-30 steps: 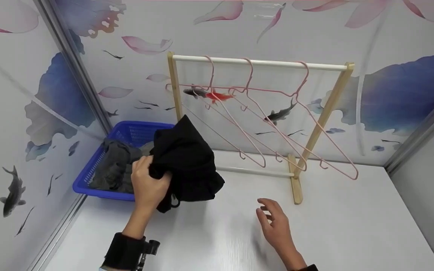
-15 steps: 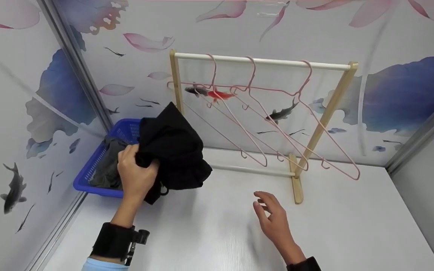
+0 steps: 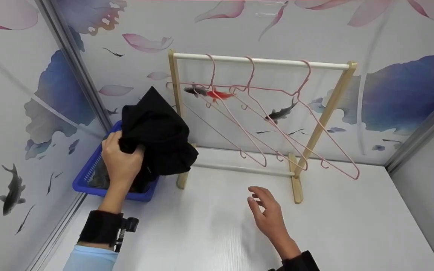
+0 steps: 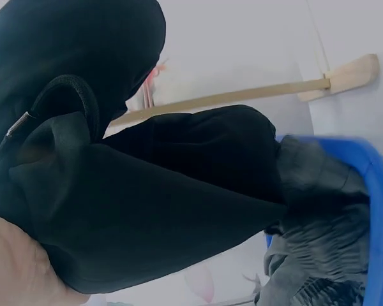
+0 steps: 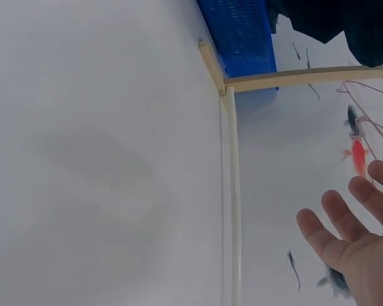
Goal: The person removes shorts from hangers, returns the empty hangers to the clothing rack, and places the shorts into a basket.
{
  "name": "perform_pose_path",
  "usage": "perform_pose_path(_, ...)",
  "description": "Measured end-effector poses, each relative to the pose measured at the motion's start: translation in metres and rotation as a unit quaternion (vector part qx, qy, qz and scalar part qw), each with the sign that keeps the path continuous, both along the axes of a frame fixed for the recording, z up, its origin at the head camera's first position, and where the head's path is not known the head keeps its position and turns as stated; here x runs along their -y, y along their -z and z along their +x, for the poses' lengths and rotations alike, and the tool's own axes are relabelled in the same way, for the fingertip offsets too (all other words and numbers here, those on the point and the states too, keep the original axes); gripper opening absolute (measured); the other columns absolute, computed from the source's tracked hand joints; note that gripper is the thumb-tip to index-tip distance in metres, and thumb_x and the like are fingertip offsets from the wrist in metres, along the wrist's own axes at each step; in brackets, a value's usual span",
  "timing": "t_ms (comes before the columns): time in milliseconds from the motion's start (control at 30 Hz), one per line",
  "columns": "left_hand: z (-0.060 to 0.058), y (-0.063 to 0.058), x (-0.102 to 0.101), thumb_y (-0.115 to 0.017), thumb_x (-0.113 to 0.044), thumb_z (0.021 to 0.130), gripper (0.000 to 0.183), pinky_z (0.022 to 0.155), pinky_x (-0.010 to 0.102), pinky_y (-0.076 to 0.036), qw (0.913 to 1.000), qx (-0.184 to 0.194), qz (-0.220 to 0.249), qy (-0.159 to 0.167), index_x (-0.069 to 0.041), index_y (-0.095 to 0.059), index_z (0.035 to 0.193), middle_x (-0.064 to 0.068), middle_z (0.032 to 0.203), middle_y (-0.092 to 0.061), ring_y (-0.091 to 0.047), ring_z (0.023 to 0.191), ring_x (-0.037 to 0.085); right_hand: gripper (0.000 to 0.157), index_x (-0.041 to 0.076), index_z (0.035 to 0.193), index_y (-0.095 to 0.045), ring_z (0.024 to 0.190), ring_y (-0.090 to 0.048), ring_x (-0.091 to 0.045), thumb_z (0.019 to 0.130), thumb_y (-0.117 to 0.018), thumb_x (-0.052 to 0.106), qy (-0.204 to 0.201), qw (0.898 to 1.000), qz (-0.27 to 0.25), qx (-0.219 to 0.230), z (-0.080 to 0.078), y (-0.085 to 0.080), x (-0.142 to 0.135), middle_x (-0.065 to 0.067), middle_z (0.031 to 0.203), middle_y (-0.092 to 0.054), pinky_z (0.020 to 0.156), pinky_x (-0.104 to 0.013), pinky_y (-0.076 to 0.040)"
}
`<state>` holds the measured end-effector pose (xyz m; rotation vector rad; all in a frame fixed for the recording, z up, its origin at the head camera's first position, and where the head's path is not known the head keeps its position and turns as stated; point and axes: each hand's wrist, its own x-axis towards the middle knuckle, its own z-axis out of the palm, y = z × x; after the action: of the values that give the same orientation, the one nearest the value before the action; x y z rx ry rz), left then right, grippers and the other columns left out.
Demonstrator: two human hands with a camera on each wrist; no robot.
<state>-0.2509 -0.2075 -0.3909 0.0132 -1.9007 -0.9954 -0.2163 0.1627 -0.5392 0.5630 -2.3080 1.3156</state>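
Note:
My left hand (image 3: pixel 122 160) grips a bundled black garment (image 3: pixel 156 131) and holds it up over the blue basket (image 3: pixel 147 195). The cloth hangs in folds, and a loop of dark cord (image 4: pixel 73 86) with a small metal tip shows on it in the left wrist view. Inside the basket lies grey clothing (image 4: pixel 313 223) with a gathered, elastic-looking band, mostly hidden behind the black cloth in the head view. My right hand (image 3: pixel 269 214) hovers above the white table with relaxed, slightly bent fingers, and nothing is in it.
Behind the hands stands a small wooden clothes rack (image 3: pixel 324 113) with a white top rail (image 3: pixel 277 63). Three pink hangers (image 3: pixel 252 98) hang from that rail at an angle. The white table (image 3: pixel 217 237) is bounded by printed panels at the back and sides.
My left hand has carried the black garment left and slightly up, from beside the basket to over it. The right hand has drifted slightly left and up.

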Motion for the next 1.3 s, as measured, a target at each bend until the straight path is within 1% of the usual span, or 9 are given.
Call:
perform_pose_path(300, -0.012, -0.009, 0.013, -0.07, 0.002, 0.079, 0.016, 0.091, 0.046, -0.035, 0.9997, 0.002, 0.016, -0.018, 0.01, -0.063, 0.091, 0.027, 0.09, -0.061, -0.054, 0.086, 0.042, 0.026, 0.001, 0.127, -0.066, 0.105, -0.069, -0.027, 0.102, -0.064, 0.005, -0.009, 1.0, -0.005, 0.0, -0.002, -0.001, 0.003, -0.012, 0.124, -0.066, 0.083, -0.039, -0.061)
perform_pose_path(500, -0.018, -0.007, 0.022, -0.07, -0.002, 0.08, 0.022, 0.09, 0.05, -0.035, 0.9983, 0.019, 0.032, -0.044, 0.011, -0.066, 0.097, 0.029, 0.095, -0.062, -0.054, 0.091, 0.046, 0.026, 0.0, 0.127, -0.066, 0.105, -0.069, -0.027, 0.101, -0.064, 0.004, -0.014, 1.0, -0.014, 0.001, -0.002, 0.0, 0.003, -0.012, 0.124, -0.066, 0.083, -0.041, -0.061)
perform_pose_path(633, -0.022, -0.003, 0.028, -0.071, -0.004, 0.082, 0.025, 0.085, 0.047, -0.036, 0.9951, 0.038, 0.058, -0.071, 0.011, -0.067, 0.101, 0.025, 0.097, -0.054, -0.05, 0.092, 0.044, 0.026, 0.001, 0.127, -0.067, 0.105, -0.069, -0.028, 0.101, -0.064, 0.005, -0.012, 1.0, -0.015, 0.006, -0.001, 0.0, 0.003, -0.012, 0.124, -0.066, 0.082, -0.041, -0.061)
perform_pose_path(733, -0.025, 0.001, 0.032, -0.071, -0.006, 0.084, 0.03, 0.082, 0.043, -0.035, 0.9895, 0.063, 0.091, -0.093, 0.012, -0.068, 0.108, 0.017, 0.099, -0.046, -0.046, 0.093, 0.039, 0.026, 0.001, 0.127, -0.067, 0.106, -0.069, -0.028, 0.102, -0.064, 0.006, -0.011, 1.0, -0.014, 0.012, 0.0, 0.001, 0.002, -0.012, 0.125, -0.066, 0.082, -0.041, -0.061)
perform_pose_path(833, -0.026, 0.005, 0.035, -0.07, -0.007, 0.085, 0.036, 0.086, 0.041, -0.034, 0.9801, 0.093, 0.132, -0.116, 0.012, -0.067, 0.115, 0.012, 0.104, -0.041, -0.044, 0.099, 0.034, 0.026, 0.002, 0.127, -0.067, 0.106, -0.069, -0.027, 0.102, -0.063, 0.007, -0.01, 1.0, -0.014, 0.017, 0.0, 0.001, 0.001, -0.011, 0.126, -0.066, 0.082, -0.04, -0.061)
perform_pose_path(933, -0.027, 0.01, 0.039, -0.069, -0.007, 0.084, 0.035, 0.091, 0.042, -0.036, 0.9703, 0.118, 0.164, -0.133, 0.013, -0.064, 0.113, 0.016, 0.111, -0.042, -0.043, 0.104, 0.034, 0.025, 0.003, 0.127, -0.068, 0.105, -0.069, -0.027, 0.103, -0.063, 0.008, -0.007, 1.0, -0.012, 0.016, 0.001, 0.001, 0.001, -0.011, 0.126, -0.066, 0.082, -0.039, -0.061)
perform_pose_path(1067, -0.03, 0.02, 0.044, -0.068, -0.007, 0.083, 0.035, 0.098, 0.046, -0.037, 0.9609, 0.142, 0.186, -0.148, 0.014, -0.061, 0.11, 0.025, 0.121, -0.046, -0.045, 0.11, 0.039, 0.024, 0.003, 0.126, -0.068, 0.105, -0.069, -0.028, 0.103, -0.062, 0.008, -0.005, 1.0, -0.011, 0.016, 0.001, 0.001, 0.0, -0.011, 0.126, -0.066, 0.082, -0.039, -0.061)
perform_pose_path(1200, -0.032, 0.03, 0.048, -0.069, -0.008, 0.083, 0.043, 0.105, 0.047, -0.036, 0.9499, 0.176, 0.206, -0.156, 0.015, -0.059, 0.117, 0.03, 0.13, -0.046, -0.045, 0.118, 0.041, 0.025, 0.002, 0.126, -0.068, 0.105, -0.069, -0.027, 0.102, -0.063, 0.007, -0.006, 1.0, -0.014, 0.01, 0.002, 0.002, 0.0, -0.011, 0.126, -0.066, 0.082, -0.039, -0.061)
perform_pose_path(1300, -0.031, 0.037, 0.049, -0.07, -0.011, 0.085, 0.052, 0.11, 0.048, -0.035, 0.9404, 0.201, 0.223, -0.159, 0.015, -0.056, 0.129, 0.03, 0.138, -0.043, -0.044, 0.126, 0.042, 0.025, 0.002, 0.126, -0.067, 0.105, -0.069, -0.027, 0.102, -0.064, 0.005, -0.008, 1.0, -0.014, 0.006, 0.003, 0.003, 0.0, -0.011, 0.125, -0.066, 0.082, -0.038, -0.061)
